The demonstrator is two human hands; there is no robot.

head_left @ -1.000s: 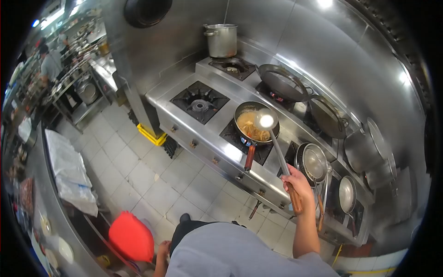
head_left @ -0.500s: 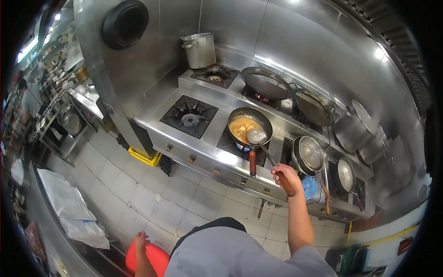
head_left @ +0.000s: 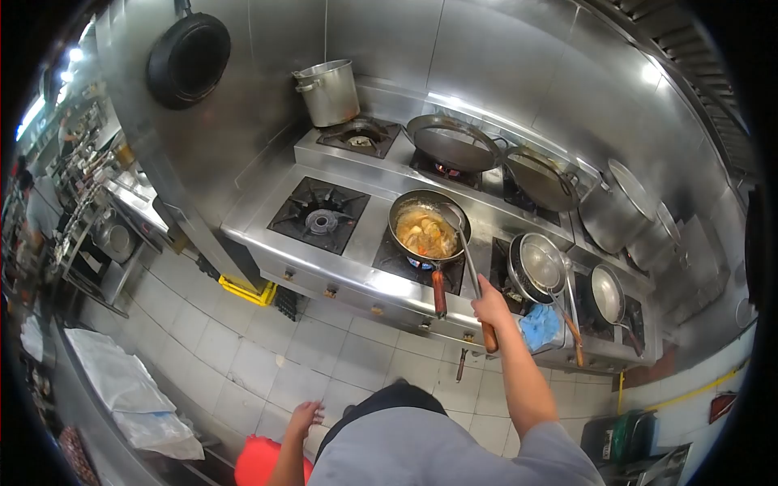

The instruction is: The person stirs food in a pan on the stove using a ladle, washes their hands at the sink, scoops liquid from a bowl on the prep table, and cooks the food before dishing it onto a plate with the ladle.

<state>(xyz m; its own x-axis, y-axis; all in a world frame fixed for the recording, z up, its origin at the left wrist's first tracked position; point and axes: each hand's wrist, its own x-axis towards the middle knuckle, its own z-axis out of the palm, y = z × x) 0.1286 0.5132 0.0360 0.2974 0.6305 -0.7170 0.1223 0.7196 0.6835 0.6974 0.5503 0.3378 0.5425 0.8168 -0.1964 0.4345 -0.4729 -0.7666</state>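
My right hand [head_left: 491, 303] is closed round the wooden handle of a metal ladle [head_left: 471, 263]. The ladle's bowl rests at the right inner side of a frying pan [head_left: 400, 245], over orange-brown sauce with chunks of food [head_left: 425, 235]. A flame shows under this pan, whose reddish wooden handle [head_left: 439, 293] points toward me. Down by my side, my left hand [head_left: 305, 417] hangs loosely open and holds nothing, above a red bin or bucket [head_left: 258, 460].
Right of the pan sit stacked pans with a strainer [head_left: 543, 263], a blue cloth [head_left: 540, 326] and another pan [head_left: 606, 293]. Two large pans [head_left: 454, 146] and tall pots [head_left: 620, 206] line the back shelf. An unlit burner [head_left: 320, 217] lies left. A person [head_left: 42, 209] stands far left.
The ladle's bowl has gone from the pan's lower right to its upper right side, turned edge-on, uncovering more food. My left hand has risen and moved right. The view has shifted slightly.
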